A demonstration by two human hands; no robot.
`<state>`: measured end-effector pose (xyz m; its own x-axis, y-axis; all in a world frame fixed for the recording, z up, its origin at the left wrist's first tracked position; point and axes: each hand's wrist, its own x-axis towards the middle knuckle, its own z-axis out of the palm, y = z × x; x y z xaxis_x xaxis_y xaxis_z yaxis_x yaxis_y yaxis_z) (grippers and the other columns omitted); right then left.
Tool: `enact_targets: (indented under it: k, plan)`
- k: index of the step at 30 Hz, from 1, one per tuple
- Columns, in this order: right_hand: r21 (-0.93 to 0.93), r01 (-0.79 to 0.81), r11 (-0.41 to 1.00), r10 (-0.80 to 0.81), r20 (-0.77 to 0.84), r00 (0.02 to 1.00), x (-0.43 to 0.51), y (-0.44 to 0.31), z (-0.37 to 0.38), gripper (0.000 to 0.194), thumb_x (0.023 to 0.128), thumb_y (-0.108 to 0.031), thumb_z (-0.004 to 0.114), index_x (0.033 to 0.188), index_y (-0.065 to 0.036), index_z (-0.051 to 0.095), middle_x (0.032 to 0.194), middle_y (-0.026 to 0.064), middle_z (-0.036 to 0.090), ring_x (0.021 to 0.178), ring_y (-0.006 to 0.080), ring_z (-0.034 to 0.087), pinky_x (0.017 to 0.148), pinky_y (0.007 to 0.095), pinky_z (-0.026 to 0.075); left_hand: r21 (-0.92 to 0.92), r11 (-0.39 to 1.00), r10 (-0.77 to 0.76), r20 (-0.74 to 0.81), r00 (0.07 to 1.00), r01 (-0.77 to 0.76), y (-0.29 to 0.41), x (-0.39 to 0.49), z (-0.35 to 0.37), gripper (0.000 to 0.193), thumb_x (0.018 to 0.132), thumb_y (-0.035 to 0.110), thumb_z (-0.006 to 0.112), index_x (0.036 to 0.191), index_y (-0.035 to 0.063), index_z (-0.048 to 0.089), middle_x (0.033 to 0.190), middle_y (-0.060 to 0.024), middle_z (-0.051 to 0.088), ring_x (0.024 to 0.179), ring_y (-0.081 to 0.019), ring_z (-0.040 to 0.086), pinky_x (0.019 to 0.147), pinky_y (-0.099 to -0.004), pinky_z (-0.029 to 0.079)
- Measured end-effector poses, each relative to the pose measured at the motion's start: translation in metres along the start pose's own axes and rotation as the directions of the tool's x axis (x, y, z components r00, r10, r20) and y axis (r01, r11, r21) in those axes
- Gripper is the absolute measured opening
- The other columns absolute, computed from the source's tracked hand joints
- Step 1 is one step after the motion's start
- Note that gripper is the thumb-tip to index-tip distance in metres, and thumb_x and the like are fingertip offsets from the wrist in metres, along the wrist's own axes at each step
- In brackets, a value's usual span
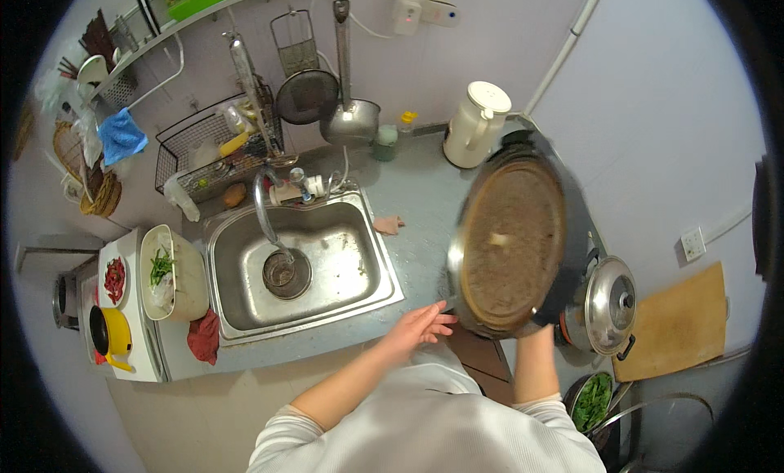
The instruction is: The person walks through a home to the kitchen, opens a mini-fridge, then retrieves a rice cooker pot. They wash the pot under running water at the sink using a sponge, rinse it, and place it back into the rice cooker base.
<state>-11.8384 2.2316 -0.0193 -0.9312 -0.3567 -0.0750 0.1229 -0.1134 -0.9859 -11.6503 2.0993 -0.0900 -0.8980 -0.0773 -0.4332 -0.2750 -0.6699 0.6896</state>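
Note:
A large round black pan is tilted up on edge in front of me, right of the sink. Its broad face towards me is brown-stained, apparently the underside, and is slightly blurred. My right forearm reaches up to the pan's lower edge, and the pan hides most of my right hand, which supports it. At the lower left of the pan is my left hand, fingers apart, holding nothing; whether its fingertips touch the rim I cannot tell.
Left is a steel sink with its faucet. A cream jug stands behind the pan. To the right are a lidded pot, a cutting board and a pan of greens. A pink cloth lies beside the sink.

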Motion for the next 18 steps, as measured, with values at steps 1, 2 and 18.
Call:
enact_targets:
  k: [1, 2, 18]
  plan:
    - [0.046, -0.060, 0.997, 0.058, 0.053, 0.997, 0.007, 0.022, 0.012, 0.036, 0.088, -0.013, 0.052, 0.122, -0.001, 0.049, 0.114, 0.0078, 0.055, 0.100, 0.0169, 0.054, 0.085, 0.0311, 0.044, -0.151, 0.986, -0.066, 0.016, 0.998, 0.067, -0.001, 0.001, -0.001, 0.041, 0.094, 0.034, 0.043, 0.118, 0.0032, 0.051, 0.104, -0.0101, 0.062, 0.092, -0.0174, 0.058, 0.078, -0.0289, 0.044]
    - [0.085, -0.119, 0.989, 0.110, 0.106, 0.988, 0.012, 0.042, 0.023, 0.036, 0.088, -0.013, 0.052, 0.122, -0.001, 0.049, 0.114, 0.0077, 0.055, 0.100, 0.0171, 0.054, 0.084, 0.0313, 0.044, -0.294, 0.947, -0.125, 0.038, 0.991, 0.131, -0.001, 0.002, -0.003, 0.043, 0.093, 0.036, 0.043, 0.119, 0.0035, 0.051, 0.105, -0.0105, 0.062, 0.094, -0.0186, 0.058, 0.080, -0.0299, 0.044]
    - [0.010, -0.714, 0.700, 0.688, 0.258, 0.679, 0.039, 0.188, -0.018, 0.052, 0.092, -0.040, 0.045, 0.134, -0.011, 0.036, 0.131, 0.0064, 0.045, 0.108, 0.0206, 0.050, 0.086, 0.0377, 0.043, -0.248, 0.967, -0.201, -0.633, 0.747, 0.050, 0.005, 0.135, -0.092, 0.027, 0.085, 0.018, 0.051, 0.093, -0.0074, 0.052, 0.085, -0.0182, 0.063, 0.072, -0.0226, 0.064, 0.049, -0.0232, 0.049]
